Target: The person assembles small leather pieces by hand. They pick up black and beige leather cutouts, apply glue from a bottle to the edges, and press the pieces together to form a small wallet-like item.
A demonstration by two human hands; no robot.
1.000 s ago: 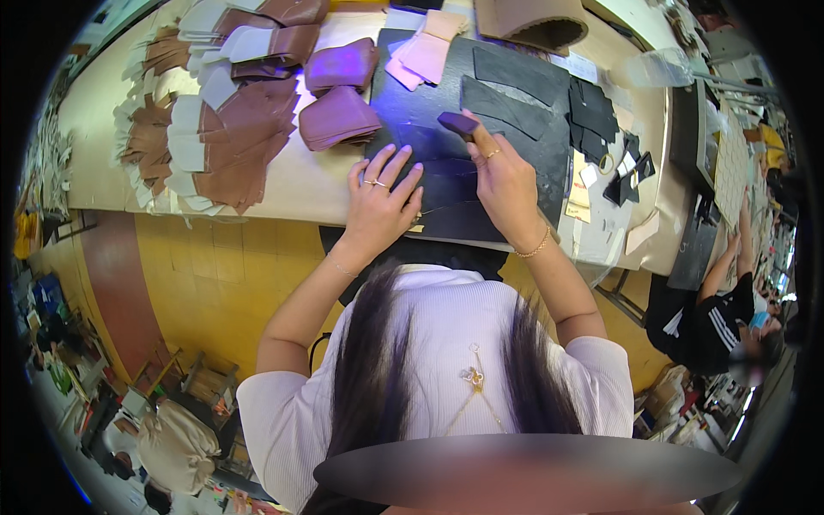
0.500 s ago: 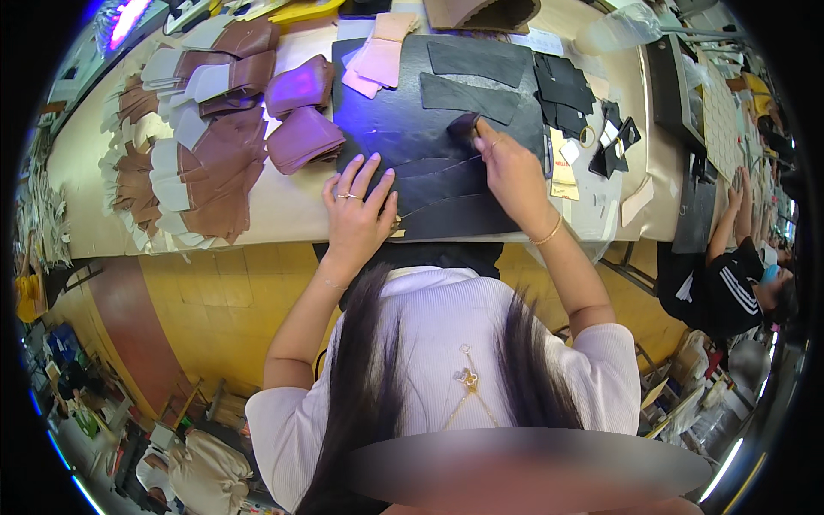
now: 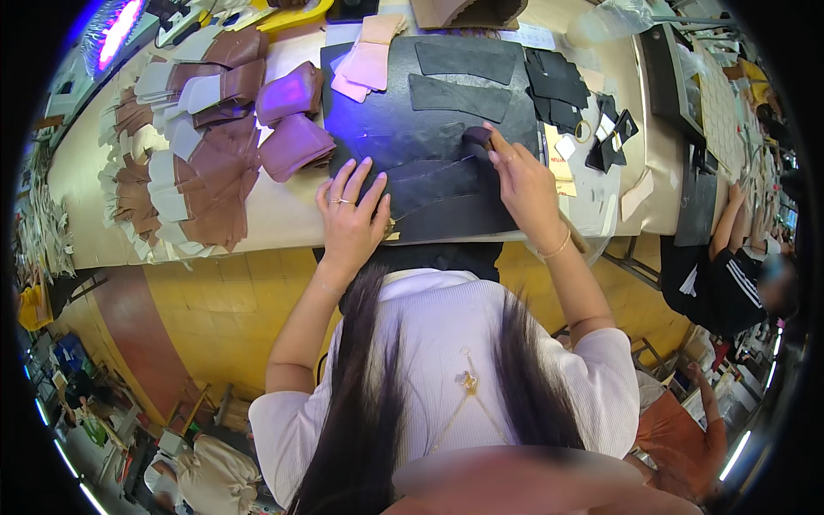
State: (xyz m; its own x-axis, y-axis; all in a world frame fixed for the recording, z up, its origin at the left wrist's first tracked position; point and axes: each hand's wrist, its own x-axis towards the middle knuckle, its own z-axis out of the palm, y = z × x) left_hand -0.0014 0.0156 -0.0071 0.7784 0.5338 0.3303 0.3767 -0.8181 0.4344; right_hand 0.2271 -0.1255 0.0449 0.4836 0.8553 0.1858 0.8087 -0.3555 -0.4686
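Observation:
My left hand (image 3: 352, 210) lies with fingers spread on the near left part of a black leather piece (image 3: 438, 182), which rests on a dark board (image 3: 369, 107). My right hand (image 3: 525, 184) is closed around a hammer, its dark head (image 3: 477, 137) at the piece's upper right area. The tan handle (image 3: 573, 233) shows beside my right wrist. Thin curved lines run across the black leather. Beyond it on the board lie two black leather strips (image 3: 466, 63) (image 3: 457, 98) and some pale pink pieces (image 3: 369, 64).
Fanned brown leather pieces (image 3: 215, 176) with pale backing cover the table's left side, beside purple-lit stacks (image 3: 296, 148). Black pieces (image 3: 556, 88), a tape roll (image 3: 583, 131) and a black tray (image 3: 674, 86) stand at the right. A person in black (image 3: 717, 283) sits further right.
My right hand and the hammer head have shifted slightly right and nearer me, and the handle now shows past the wrist. My left hand stays on the leather.

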